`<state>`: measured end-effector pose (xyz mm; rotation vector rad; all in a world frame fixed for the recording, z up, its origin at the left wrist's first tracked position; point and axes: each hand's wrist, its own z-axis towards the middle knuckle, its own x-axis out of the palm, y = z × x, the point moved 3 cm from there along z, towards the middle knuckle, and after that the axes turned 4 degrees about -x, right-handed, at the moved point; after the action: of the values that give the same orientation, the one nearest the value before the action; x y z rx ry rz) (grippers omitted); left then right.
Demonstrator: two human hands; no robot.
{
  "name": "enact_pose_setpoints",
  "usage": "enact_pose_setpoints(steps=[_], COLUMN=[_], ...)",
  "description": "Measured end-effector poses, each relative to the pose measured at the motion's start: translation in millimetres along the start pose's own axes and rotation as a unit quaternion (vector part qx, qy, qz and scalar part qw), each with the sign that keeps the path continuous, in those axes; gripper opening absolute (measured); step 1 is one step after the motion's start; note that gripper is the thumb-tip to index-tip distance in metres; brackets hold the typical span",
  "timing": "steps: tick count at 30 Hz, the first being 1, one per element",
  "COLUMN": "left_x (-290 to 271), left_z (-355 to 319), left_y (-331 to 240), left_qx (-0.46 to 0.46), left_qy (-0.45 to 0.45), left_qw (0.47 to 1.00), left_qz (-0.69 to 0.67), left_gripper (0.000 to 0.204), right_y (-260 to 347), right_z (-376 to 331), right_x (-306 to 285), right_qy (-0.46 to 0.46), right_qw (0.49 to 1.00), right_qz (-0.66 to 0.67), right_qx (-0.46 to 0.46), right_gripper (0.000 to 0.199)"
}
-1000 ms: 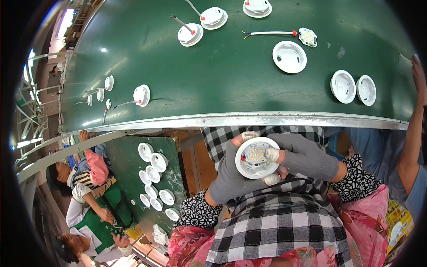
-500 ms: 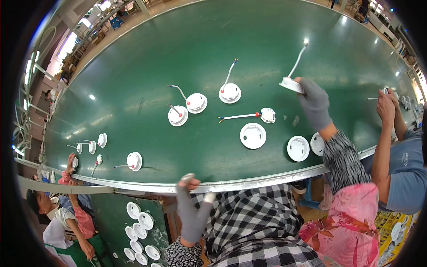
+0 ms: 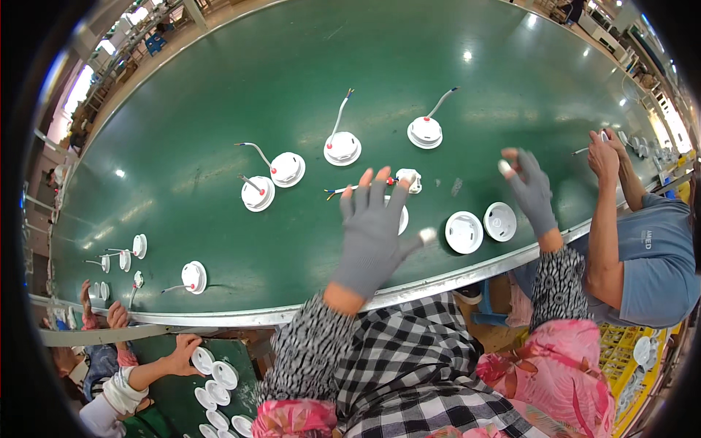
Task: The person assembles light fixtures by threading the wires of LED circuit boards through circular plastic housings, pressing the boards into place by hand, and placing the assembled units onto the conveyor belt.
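My left hand [image 3: 374, 237], in a grey fingerless glove, is spread open above the table. Its fingertips reach the cable of a small white module [image 3: 410, 180]; I cannot tell whether they touch. Partly hidden behind this hand is a round white housing [image 3: 404, 220]. My right hand [image 3: 531, 191], gloved likewise, hovers open and holds nothing. Nearest to it lie two round white housings, one [image 3: 500, 222] just below and another [image 3: 464, 232] beside it. Farther out, a white round lamp [image 3: 425, 133] rests with its cable pointing away. Another lamp [image 3: 342, 148] stands left of it.
The green table [image 3: 292, 73] has a metal front edge [image 3: 467, 275]. More lamps, one [image 3: 288, 169] among them, lie to the left. A co-worker's hands [image 3: 604, 155] are busy at right. Another person's hand [image 3: 182, 355] reaches to white housings [image 3: 225, 375] on a lower surface.
My right hand has let go of the lamp, now on the table, and drawn back. My left hand has come from the front edge over the table. The whole view has shifted.
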<state>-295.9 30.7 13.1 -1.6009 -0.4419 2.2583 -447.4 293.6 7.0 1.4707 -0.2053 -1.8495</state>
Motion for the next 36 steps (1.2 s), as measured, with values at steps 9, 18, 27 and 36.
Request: enact_pose_setpoints(steps=[9,18,27,36], left_x=[49,-69,-168,-183], left_z=[-19,-151,-236,-240], left_y=[32,140,269,262], left_qx=[-0.027,-0.161,-0.258,-0.366], left_qy=[0.051,-0.019,-0.090,-0.090], left_qw=[0.988,0.953,0.900,0.867], left_qz=[0.141,0.254,0.341,0.326], left_gripper=[0.049,0.035,0.033,0.043], right_y=[55,228,296,247], right_z=[-73,-75,-56,-59], right_x=[59,186,266,233], right_qy=[0.071,0.220,0.218,0.252], right_qw=[0.990,0.931,0.907,0.863], right_qz=[0.096,0.145,0.319,0.424], right_qx=[-0.078,-0.251,-0.170,-0.114], right_gripper=[0.059,0.049,0.033,0.012])
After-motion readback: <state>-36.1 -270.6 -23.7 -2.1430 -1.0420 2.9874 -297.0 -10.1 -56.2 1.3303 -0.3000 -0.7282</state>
